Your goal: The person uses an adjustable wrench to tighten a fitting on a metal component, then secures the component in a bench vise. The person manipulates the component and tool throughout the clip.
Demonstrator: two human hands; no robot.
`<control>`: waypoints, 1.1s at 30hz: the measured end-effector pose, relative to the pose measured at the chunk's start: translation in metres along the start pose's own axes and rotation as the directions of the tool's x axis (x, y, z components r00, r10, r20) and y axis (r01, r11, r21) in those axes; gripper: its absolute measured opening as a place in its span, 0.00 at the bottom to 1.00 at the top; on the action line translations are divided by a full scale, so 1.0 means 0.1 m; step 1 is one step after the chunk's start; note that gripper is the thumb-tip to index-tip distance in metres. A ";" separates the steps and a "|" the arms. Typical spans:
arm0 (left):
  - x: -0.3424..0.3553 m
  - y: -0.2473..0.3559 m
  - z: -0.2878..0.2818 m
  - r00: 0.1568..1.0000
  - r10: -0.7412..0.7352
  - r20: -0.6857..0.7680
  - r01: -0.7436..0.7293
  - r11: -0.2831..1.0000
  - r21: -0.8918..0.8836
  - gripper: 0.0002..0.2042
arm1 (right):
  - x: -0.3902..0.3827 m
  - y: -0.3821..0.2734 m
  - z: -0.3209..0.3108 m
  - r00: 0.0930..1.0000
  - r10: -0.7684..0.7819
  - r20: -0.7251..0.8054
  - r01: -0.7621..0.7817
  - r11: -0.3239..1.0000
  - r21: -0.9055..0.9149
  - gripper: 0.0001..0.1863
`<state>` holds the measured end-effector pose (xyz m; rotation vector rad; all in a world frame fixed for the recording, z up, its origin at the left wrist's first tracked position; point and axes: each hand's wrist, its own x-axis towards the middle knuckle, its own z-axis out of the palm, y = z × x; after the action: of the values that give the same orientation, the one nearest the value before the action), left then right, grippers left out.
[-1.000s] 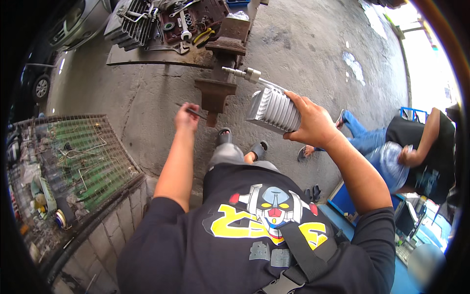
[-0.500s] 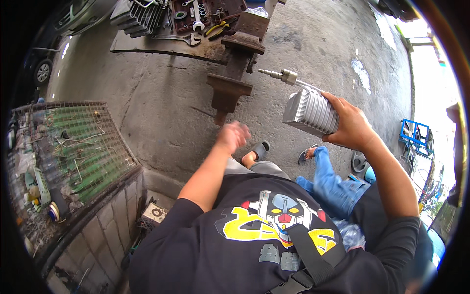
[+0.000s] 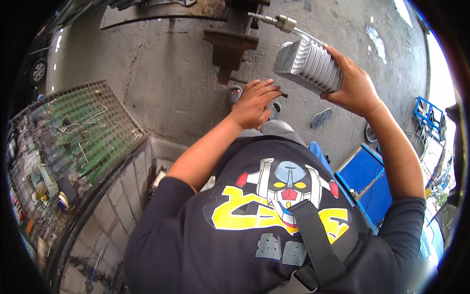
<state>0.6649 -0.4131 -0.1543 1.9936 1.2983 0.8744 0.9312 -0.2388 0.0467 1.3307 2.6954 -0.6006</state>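
My right hand (image 3: 355, 90) grips a silvery finned heat-exchanger core (image 3: 313, 63) from its right side, thumb below. A thin metal pipe with a cylindrical fitting (image 3: 285, 23) runs from the core up to the left, its tip near a rusty bench vise (image 3: 230, 44). Below the vise screw, my left hand (image 3: 252, 104) hovers palm down over the vise's handle bar (image 3: 284, 94), fingers stretched to the right and slightly apart. Whether it touches the bar is hard to see, since the hand covers part of it.
The workbench edge (image 3: 161, 17) crosses the top. A rusty wire grid (image 3: 93, 132) over a block-walled trough with scraps stands at left. A loose sandal (image 3: 321, 117) lies on the concrete floor, with a blue panel (image 3: 362, 176) and blue frame (image 3: 429, 111) at right.
My left hand has moved right to the vise handle, which has turned. The view has shifted downward. The person in jeans at right has mostly left view, exposing the blue panel. My right hand keeps its grip.
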 end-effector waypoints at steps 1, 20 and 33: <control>-0.03 -0.15 0.16 0.997 0.013 0.070 -0.020 0.995 0.093 0.31 | 0.01 -0.02 0.01 1.000 0.017 0.000 -0.017 1.000 -0.020 0.63; -0.13 -1.22 0.22 0.548 -0.605 0.577 0.058 -0.661 -0.748 0.46 | 0.10 -0.26 -0.06 0.994 -0.077 0.076 0.079 0.997 -0.024 0.63; -0.10 0.25 -0.10 0.972 -0.112 -0.205 0.095 0.991 -0.090 0.24 | 0.15 -0.24 -0.19 0.996 -0.004 0.085 0.003 1.000 0.010 0.62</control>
<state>0.6672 -0.4293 -0.1311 1.7920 1.4464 1.0923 0.9049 -0.2332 0.0683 1.2723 2.6312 -0.6559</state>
